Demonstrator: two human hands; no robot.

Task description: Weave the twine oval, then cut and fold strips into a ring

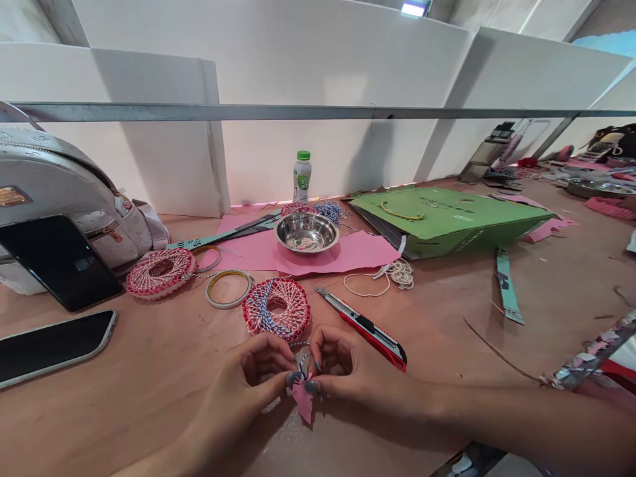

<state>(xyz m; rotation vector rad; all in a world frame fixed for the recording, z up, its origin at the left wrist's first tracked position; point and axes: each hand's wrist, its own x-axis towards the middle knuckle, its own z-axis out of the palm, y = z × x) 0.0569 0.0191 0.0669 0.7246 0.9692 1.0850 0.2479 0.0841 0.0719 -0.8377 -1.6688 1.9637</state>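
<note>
"White panels [318,73] stand behind that brown table [163,411]. What's at the left end?"

"A pale backpack [54,179], a dark phone [59,262] tilted in front of it, and a pale-edged phone [54,348] lying nearer the person. Next come a red-and-white wound ring [139,277] and a tape roll [209,291]."

"And the hands?"

"Left hand [253,377] first, thumb and finger pinched close on a small pink paper piece [303,402], just in front of a second wound ring [256,311] with blue-and-white string across it. Behind that, a steel bowl [307,246] rests on pink sheets [368,252]."

"Right hand [348,364] too?"

"Pinching the same piece, where striped string [302,362] meets its top. Beyond lie a red utility knife [365,324], cream cord [401,273], a green bag [447,215], then a teal strip [507,288]."
</note>
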